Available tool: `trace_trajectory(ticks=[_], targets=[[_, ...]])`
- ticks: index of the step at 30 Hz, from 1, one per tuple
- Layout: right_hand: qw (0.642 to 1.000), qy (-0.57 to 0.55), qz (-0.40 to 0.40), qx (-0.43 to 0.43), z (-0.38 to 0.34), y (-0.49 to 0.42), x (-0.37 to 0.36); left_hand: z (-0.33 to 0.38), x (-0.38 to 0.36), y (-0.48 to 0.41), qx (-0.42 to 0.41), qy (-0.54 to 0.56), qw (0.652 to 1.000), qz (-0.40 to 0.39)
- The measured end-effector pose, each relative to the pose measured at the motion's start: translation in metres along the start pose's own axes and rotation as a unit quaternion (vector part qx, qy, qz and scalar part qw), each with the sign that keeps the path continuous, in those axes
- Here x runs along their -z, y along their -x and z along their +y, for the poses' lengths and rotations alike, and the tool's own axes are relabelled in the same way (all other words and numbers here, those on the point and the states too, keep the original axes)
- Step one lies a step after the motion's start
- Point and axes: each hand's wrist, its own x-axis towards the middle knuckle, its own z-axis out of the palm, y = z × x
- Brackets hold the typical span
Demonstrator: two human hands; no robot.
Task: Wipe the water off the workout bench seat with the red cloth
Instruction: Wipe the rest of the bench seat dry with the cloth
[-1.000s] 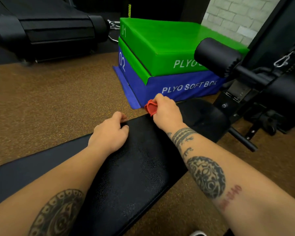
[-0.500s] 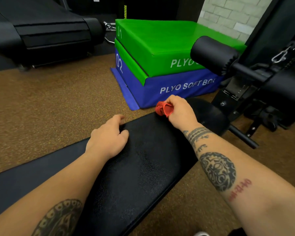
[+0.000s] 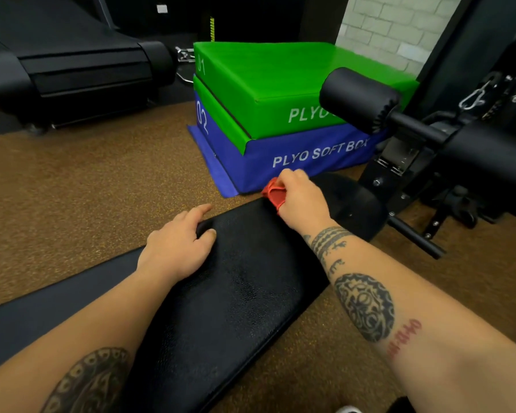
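1. Head view: looks down along 2 bare, tattooed forearms onto a black padded desk (image 3: 236, 293), set aslant on a brown speckled floor (image 3: 72, 189).
2. Holds the red cloth (image 3: 273, 193) bunched in the right grip (image 3: 301, 198), fingers curled round it, with only a small fold showing on the left of the knuckles.
3. Keeps that cloth at the far left corner of the desk, touching the pad's edge.
4. Clasps the desk's left edge with the left grip (image 3: 176, 245), nearer than the cloth and apart from it. Thumb on the top face, fingers bent over the side, index finger stretched forward.
5. Shows a glossy, pebbled desk surface between the 2 grips. Cannot tell water from sheen there.
6. Beyond the right grip: a round black pad (image 3: 355, 198), then a black frame with a foam roller (image 3: 358, 96) on a bar.
7. Behind the cloth: 2 stacked soft boxes, a green box (image 3: 265, 79) marked 01 on a blue box (image 3: 295, 162) marked 02, lettered PLYO SOFT BOX.
8. Far left: a black treadmill (image 3: 72, 64). Far right corner: a pale brick wall (image 3: 393, 25).
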Motion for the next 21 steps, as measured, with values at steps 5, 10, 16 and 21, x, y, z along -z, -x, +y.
trace_trajectory(ticks=[5, 10, 16, 21], targets=[[0.992, -0.087, 0.037, -0.09, 0.008, 0.006, 0.023, -0.002, -0.001, -0.001, -0.002, 0.007, 1.0, 0.007], [0.998, -0.04, -0.019, -0.038, 0.007, 0.031, 0.004, 0.001, -0.002, -0.001, -0.002, -0.007, 1.0, 0.011], [0.98, -0.123, 0.082, -0.131, 0.002, 0.002, 0.008, 0.0, -0.002, 0.001, 0.01, -0.008, 1.0, 0.012], [0.98, -0.142, 0.059, -0.129, 0.064, 0.02, 0.039, 0.021, -0.006, -0.017, -0.009, 0.02, 0.998, 0.053]])
